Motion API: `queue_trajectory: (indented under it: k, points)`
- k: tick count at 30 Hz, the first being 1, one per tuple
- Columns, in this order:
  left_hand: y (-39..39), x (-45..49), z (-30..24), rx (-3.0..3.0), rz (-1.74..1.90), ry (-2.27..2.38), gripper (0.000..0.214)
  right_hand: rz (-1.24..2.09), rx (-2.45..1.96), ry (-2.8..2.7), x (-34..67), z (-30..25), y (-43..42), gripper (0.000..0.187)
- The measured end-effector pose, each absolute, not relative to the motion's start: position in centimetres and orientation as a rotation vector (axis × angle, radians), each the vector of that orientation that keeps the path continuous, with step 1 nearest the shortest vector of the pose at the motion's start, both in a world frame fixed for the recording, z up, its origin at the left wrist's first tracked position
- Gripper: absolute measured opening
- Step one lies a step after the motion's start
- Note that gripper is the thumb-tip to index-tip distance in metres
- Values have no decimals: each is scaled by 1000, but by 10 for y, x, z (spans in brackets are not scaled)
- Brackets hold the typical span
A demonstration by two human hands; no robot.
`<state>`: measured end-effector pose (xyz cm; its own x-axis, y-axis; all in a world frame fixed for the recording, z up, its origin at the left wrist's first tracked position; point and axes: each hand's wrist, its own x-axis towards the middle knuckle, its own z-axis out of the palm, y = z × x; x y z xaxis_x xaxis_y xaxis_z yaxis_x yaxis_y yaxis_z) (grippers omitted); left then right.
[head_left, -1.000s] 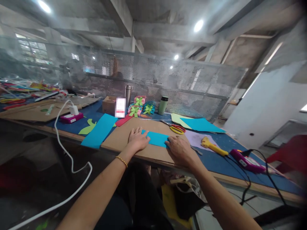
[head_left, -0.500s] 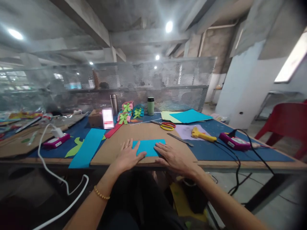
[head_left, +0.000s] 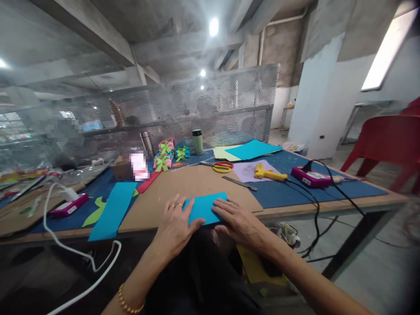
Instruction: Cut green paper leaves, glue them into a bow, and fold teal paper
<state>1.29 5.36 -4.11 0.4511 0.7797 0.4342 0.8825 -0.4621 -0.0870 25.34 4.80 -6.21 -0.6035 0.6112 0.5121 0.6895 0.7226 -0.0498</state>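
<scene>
A blue sheet of paper (head_left: pixel 205 208) lies at the near edge of a brown cardboard sheet (head_left: pixel 183 181), between my two hands. My left hand (head_left: pixel 179 223) rests on the paper's left end, fingers spread and thumb stretched along its near edge. On the right end lies my right hand (head_left: pixel 236 218), its fingers out flat over the paper and its thumb apart, down at the table's front edge. Beyond the right hand, a flat metal blade (head_left: pixel 239 183) and scissors with red and yellow handles (head_left: pixel 223 167) rest on the cardboard.
A blue strip (head_left: pixel 113 210) and green paper pieces (head_left: pixel 95 211) lie left. A yellow glue gun (head_left: pixel 271 173) rests on purple paper, its cord running to a purple power box (head_left: pixel 311 177). Behind stand bow-topped pieces (head_left: pixel 164 155), a green bottle (head_left: pixel 197 142) and a lit phone (head_left: pixel 139 166).
The blue paper has come slightly nearer to me and now sits at a slant, with both hands still on it. My head view has turned and tilted a little.
</scene>
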Motion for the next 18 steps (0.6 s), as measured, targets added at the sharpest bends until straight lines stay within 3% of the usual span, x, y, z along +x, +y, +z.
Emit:
queue_trajectory:
  k: [3,8,18]
  points:
    - [69,50,-22,-2385,-581,-1571,47,-198,-992,-2413,249,-58,43,57]
    - [112,80,-13,-2645,-441,-1882,25,-140,-1034,-2419,248,-54,41,48]
    - [146,47,16,-2878,126,-2442,41,-108,-1063,-2412,248,-55,42,47]
